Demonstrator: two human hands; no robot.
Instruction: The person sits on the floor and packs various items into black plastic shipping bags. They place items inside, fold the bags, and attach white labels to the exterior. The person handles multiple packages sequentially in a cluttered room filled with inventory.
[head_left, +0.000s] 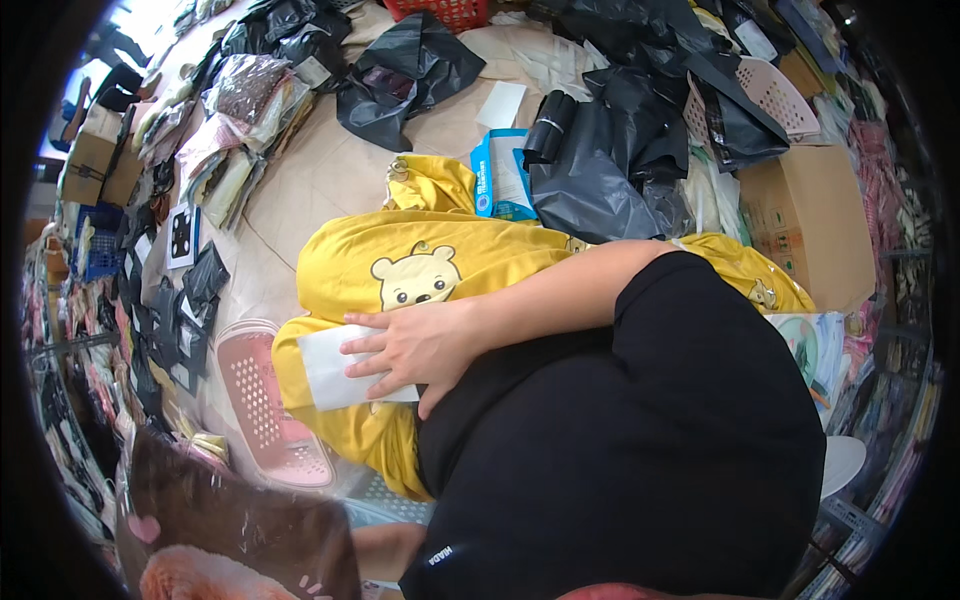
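My right hand (420, 349) lies flat with fingers spread over a white paper sheet (322, 371). The sheet rests on yellow bear-print cloth (337, 259) that covers my legs. From the bottom of the picture rises a brown textile item in clear plastic (247, 517), printed with a pink heart and a fluffy orange shape. My left forearm (386, 544) reaches behind this package, and the left hand is hidden there. Beside the yellow cloth, to the left, stands a pink perforated plastic basket (262, 405).
Ahead lie a blue-and-white packet (502, 172), a black plastic roll (551, 126), black plastic bags (600, 187) and a white card (501, 105). Bagged garments (251, 112) are piled at the upper left. A cardboard box (810, 225) and another basket (772, 94) stand right.
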